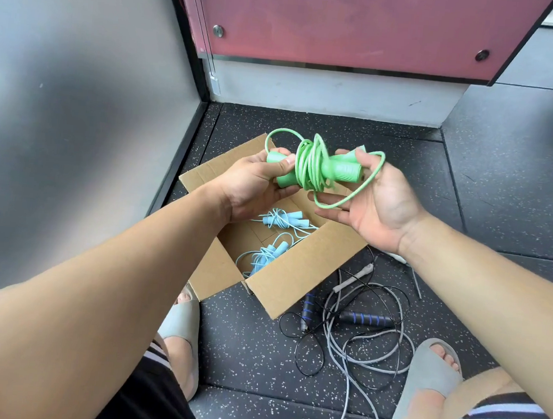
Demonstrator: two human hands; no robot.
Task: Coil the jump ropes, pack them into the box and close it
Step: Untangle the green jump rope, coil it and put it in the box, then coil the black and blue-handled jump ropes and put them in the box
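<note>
Both ends of the green jump rope (308, 169) are clamped, axis 9-to-3: left hand (254, 184) at 9 o'clock, right hand (381, 204) at 3; the box (296, 273) lies at 6 o'clock.

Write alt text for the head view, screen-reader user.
Two hands hold a coiled green jump rope over an open cardboard box: the left hand grips one end of the handles, the right hand pinches the other. Two light blue ropes lie in the box; a black rope and a grey rope lie tangled on the floor beside it.
</note>
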